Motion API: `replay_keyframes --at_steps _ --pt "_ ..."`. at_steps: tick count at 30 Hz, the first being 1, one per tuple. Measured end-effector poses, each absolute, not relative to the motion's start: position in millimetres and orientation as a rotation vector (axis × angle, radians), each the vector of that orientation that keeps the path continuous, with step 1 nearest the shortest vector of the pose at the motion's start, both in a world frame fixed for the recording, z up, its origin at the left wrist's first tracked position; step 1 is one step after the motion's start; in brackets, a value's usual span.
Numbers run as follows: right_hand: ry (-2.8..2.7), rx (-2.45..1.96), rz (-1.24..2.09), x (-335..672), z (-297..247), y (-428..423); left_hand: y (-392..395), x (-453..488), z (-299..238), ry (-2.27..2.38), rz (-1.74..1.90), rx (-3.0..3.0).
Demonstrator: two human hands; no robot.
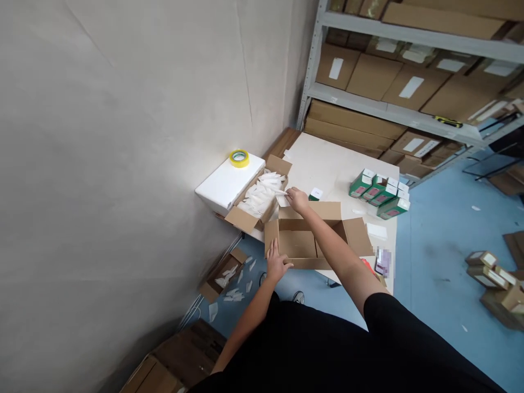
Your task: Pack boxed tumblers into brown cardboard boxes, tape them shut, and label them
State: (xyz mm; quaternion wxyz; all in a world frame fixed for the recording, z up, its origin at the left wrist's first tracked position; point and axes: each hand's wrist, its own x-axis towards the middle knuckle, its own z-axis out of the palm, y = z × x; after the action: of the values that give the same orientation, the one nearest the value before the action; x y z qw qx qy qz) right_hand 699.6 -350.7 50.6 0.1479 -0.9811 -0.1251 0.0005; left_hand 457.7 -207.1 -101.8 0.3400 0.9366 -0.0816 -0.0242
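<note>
An open cardboard box (297, 243) stands at the near edge of the white table, its flaps folded out and its visible inside bare. My left hand (277, 263) lies on the box's left flap, fingers stretched out and thumb apart. Above the far side of this box, my right hand (297, 200) is closed in a pinch on a thin white paper piece (280, 192). Just left of it, a second cardboard box (241, 218) is filled with similar white pieces (262, 194). My right forearm hides part of the open box.
A yellow tape roll (239, 158) lies on a white block (229, 183) by the wall. Several green-and-white boxes (380, 192) stand at the table's right, with one small box (315, 194) nearer. Below, a carton (224, 275) and scattered white pieces lie on the floor. Shelves (393, 109) hold cartons.
</note>
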Motion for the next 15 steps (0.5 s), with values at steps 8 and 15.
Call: replay_keyframes --at_steps 8,15 --pt "-0.038 -2.738 0.006 590.0 42.9 -488.6 -234.7 477.3 -96.8 -0.454 -0.158 2.429" --pt "0.303 -2.650 0.161 509.3 17.6 -581.7 -279.6 532.0 -83.2 -0.640 -0.240 2.446"
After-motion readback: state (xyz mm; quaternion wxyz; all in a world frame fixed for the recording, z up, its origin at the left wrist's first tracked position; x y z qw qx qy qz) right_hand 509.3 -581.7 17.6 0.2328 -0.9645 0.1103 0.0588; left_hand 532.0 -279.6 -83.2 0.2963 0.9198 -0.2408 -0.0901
